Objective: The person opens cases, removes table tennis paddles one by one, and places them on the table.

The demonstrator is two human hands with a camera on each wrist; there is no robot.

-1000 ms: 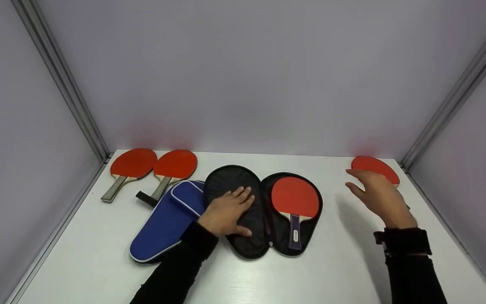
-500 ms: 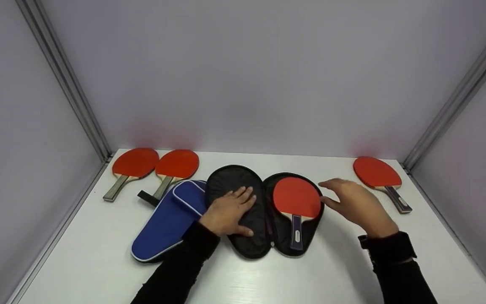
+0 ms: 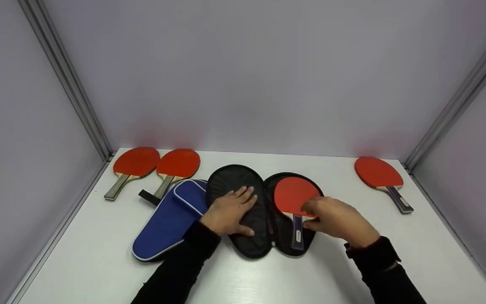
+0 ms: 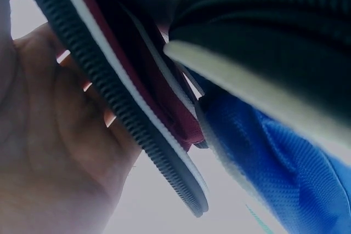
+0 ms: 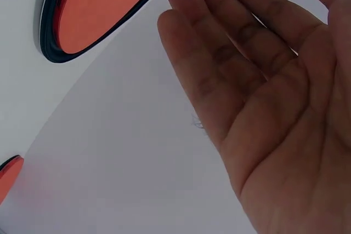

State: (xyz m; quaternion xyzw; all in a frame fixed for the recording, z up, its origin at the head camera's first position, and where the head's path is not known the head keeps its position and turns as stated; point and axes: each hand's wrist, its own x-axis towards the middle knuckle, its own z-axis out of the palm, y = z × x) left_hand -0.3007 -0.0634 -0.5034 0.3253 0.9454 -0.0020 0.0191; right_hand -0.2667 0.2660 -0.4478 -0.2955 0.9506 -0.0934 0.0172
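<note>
My left hand (image 3: pixel 231 212) rests with fingers spread on the black lining of an opened paddle case (image 3: pixel 236 179). In the left wrist view the case's zip edge (image 4: pixel 112 100) runs in front of that hand. The other half of the case (image 3: pixel 277 242) holds a red table tennis paddle (image 3: pixel 295 192) with a dark purple handle toward me. Over this paddle's right side is my right hand (image 3: pixel 338 219), its thumb and fingertips at the neck, apart from each other. The right wrist view shows its fingers (image 5: pixel 189 53) loosely extended; contact with the paddle cannot be told.
A blue case (image 3: pixel 165 228) with white piping lies left of the black one, partly under my left forearm. Two red paddles (image 3: pixel 137 161) (image 3: pixel 179 163) lie at the back left. Another red paddle (image 3: pixel 378 172) lies at the back right. Grey walls (image 3: pixel 243 76) enclose the white table (image 3: pixel 91 249).
My right hand has moved left from above the back-right paddle to the paddle in the case, uncovering the former. The left hand stays on the case lining.
</note>
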